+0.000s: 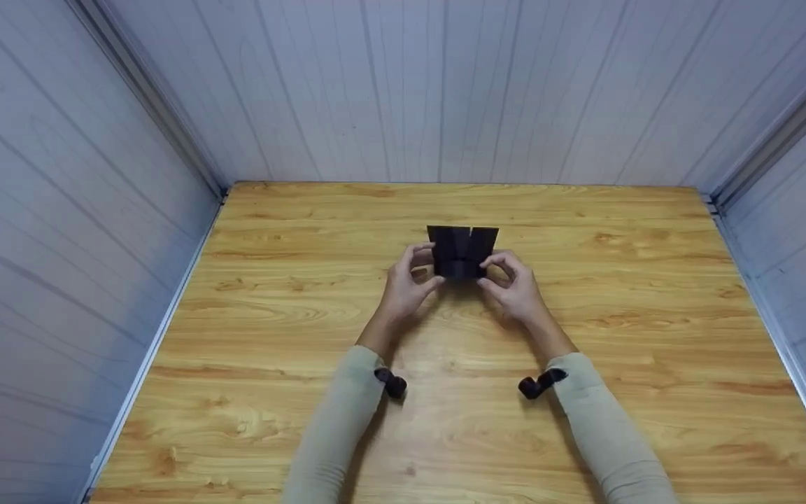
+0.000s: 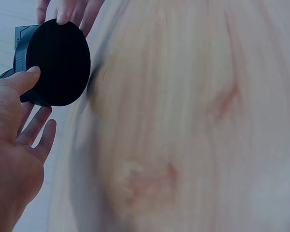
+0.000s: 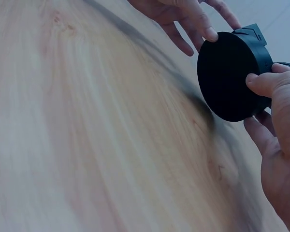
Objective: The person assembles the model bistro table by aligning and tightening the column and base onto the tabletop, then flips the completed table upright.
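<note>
Both hands hold a black stand-like piece [image 1: 453,246] near the middle of the table. It has a round, flat disc base [image 2: 63,65], which faces back toward the wrists. Beyond the disc, the head view shows a flat black panel split by a narrow slot. My left hand [image 1: 405,285] pinches the left side, its thumb on the disc's face and its fingers behind and below. On the opposite side my right hand [image 1: 517,288] grips the rim, with the thumb lying on the disc [image 3: 227,79] in the right wrist view.
The wood-grain table [image 1: 291,315] bears a dark shadow below the piece. Pale panelled walls [image 1: 403,91] rise at the back and on both sides. A small black camera is strapped to each sleeve [image 1: 347,420].
</note>
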{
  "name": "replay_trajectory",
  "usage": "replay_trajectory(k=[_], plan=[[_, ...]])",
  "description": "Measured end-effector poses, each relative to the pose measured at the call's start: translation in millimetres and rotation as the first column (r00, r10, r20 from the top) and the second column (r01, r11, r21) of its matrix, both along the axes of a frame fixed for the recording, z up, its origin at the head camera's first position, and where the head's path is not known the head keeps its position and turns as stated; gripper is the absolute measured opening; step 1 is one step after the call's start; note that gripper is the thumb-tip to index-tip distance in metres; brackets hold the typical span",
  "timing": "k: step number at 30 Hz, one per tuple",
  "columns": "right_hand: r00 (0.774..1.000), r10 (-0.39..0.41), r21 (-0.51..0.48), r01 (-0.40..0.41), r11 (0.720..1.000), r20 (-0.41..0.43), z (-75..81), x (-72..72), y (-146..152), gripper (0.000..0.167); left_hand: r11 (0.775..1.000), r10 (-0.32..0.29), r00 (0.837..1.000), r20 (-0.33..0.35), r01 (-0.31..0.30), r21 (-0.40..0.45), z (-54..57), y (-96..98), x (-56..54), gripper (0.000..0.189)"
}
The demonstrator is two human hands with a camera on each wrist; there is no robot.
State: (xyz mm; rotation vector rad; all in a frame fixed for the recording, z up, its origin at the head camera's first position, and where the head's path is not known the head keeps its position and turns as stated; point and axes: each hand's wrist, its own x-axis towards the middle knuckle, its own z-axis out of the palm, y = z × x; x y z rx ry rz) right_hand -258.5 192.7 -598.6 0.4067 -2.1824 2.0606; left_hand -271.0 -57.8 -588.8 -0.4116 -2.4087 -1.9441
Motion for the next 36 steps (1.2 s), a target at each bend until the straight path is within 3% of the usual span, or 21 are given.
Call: replay_trajectory(k=[6, 13, 20, 23, 28, 36], plan=[[1.0, -0.008, -0.023, 0.007, 1.0, -0.018, 11.1, -1.1, 1.1, 0.03, 1.0, 0.004, 1.0, -0.02, -0.004, 0.03, 12.2, 2.7, -0.2, 0.06], [0.998, -0.061, -0.024, 0.061, 0.998, 0.01, 23.8, -0.9, -1.8, 0.03, 0.999, 0.006, 0.998, -0.058, -0.004, 0.038, 15.3, 1.6, 1.8, 0.054], [0.992, -0.121, 0.044, 0.122, 0.992, -0.032, 32.8, -4.5, 0.7, 0.025, 0.999, -0.047, 0.989, -0.137, 0.043, -0.028, 19.8, 0.2, 2.5, 0.045], [0.995, -0.073, 0.064, 0.077, 0.995, -0.062, 36.8, -5.2, 3.8, 0.033, 0.997, -0.067, 0.987, -0.147, 0.058, -0.058, 21.2, -1.1, 2.9, 0.045], [0.996, 0.075, 0.057, -0.073, 0.996, -0.041, 42.7, -0.9, 9.5, 0.056, 0.993, -0.085, 0.987, -0.135, 0.074, -0.087, 24.4, -3.8, 3.7, 0.047], [0.996, 0.089, 0.052, -0.09, 0.995, 0.017, 47.5, -1.1, 15.0, 0.052, 0.983, -0.159, 0.981, -0.112, 0.146, -0.111, 28.1, -6.8, 3.6, 0.061]])
